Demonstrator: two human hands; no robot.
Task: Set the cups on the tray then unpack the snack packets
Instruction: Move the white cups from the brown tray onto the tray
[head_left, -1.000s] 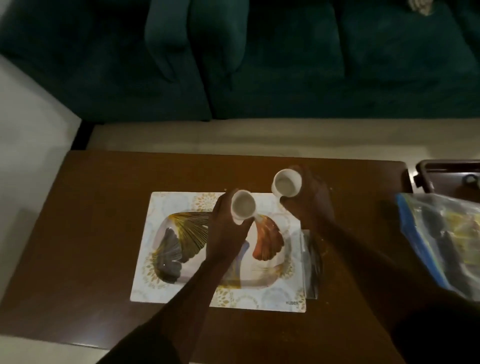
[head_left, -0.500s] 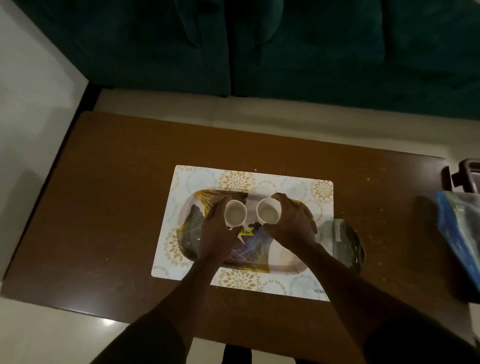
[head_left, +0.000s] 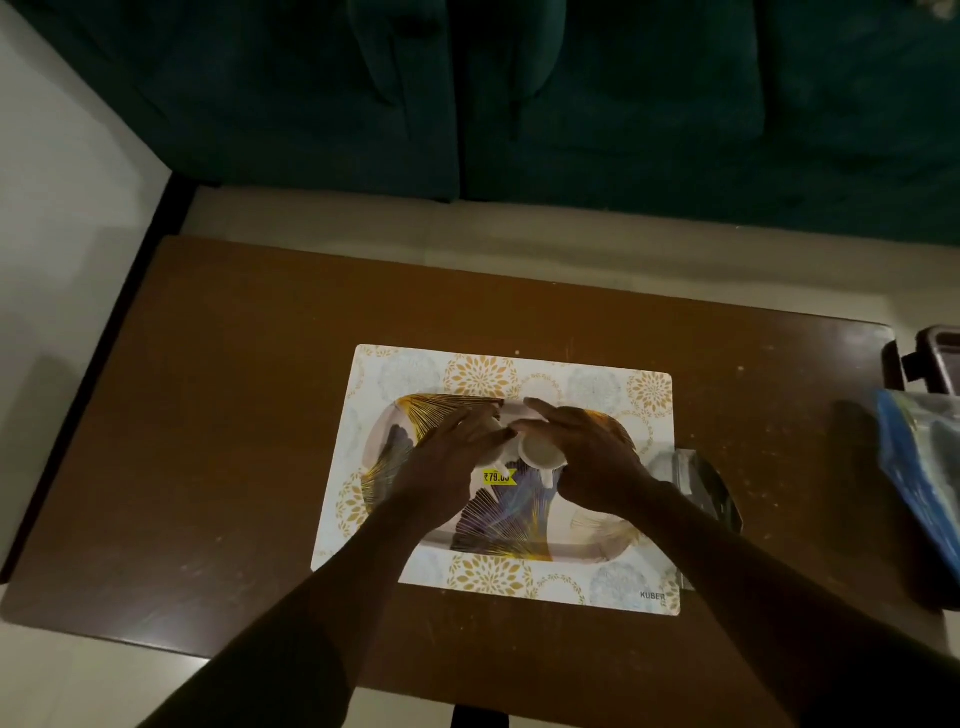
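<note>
A leaf-patterned tray (head_left: 395, 447) lies on a floral placemat (head_left: 613, 389) in the middle of the brown table. Two small white cups stand side by side at the tray's centre. My right hand (head_left: 592, 462) wraps around the right cup (head_left: 540, 453), whose open top shows. My left hand (head_left: 447, 462) covers the left cup (head_left: 493, 458), of which only a sliver and the handle are visible. A blue plastic bag with packets (head_left: 919, 467) sits at the table's right edge.
A clear wrapper with something dark in it (head_left: 701, 483) lies just right of the placemat. A dark container (head_left: 935, 358) stands beyond the table's right end. A green sofa (head_left: 571, 104) runs along the far side. A yellow price sticker (head_left: 498, 477) marks the tray.
Both hands have lowered the cups from above the tray's far edge to its centre. The cups now rest close together on the tray, and the camera has tilted down.
</note>
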